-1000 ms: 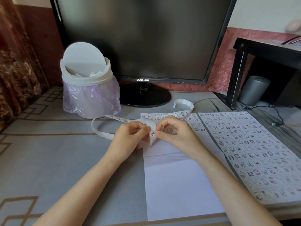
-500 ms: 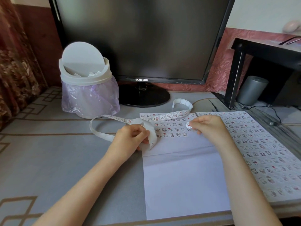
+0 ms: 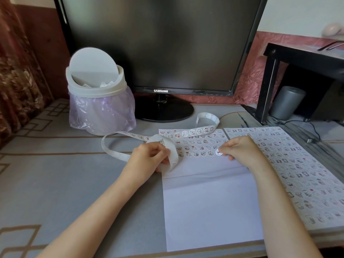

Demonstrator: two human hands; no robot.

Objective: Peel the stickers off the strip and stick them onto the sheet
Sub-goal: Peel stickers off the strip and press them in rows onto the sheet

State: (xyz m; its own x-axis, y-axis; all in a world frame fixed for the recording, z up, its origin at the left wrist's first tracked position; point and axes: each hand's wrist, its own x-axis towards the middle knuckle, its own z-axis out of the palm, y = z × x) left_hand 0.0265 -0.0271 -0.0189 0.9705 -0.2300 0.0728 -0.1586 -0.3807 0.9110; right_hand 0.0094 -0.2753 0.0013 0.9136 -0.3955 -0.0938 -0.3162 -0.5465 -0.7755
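Nearest, the bare lower half of the white sheet [image 3: 210,205] lay flat on the grey patterned table [image 3: 55,183], with a crease across it just below the hands. Both forearms reached in over the table's near edge.

At the sheet's left edge, the left hand [image 3: 149,157] gripped the strip [image 3: 113,152], its fingers curled round a fold of it. From that grip one length of the strip looped out to the left over the table. Another ran right across the top of the sheet and curled up at its far end, near the monitor's foot.

Near the sheet's right edge, the right hand [image 3: 240,149] had its fingers curled and its thumb and forefinger pinched on a round sticker [image 3: 218,152]. It held the sticker against the sheet at the right end of the lowest row of stickers already there. The two hands were apart, with those rows between them.

Just right of that sheet lay a second sheet [image 3: 297,174] covered in stickers. Farther back stood a white bin [image 3: 96,86] with a plastic liner, and beside it a dark monitor [image 3: 154,43].
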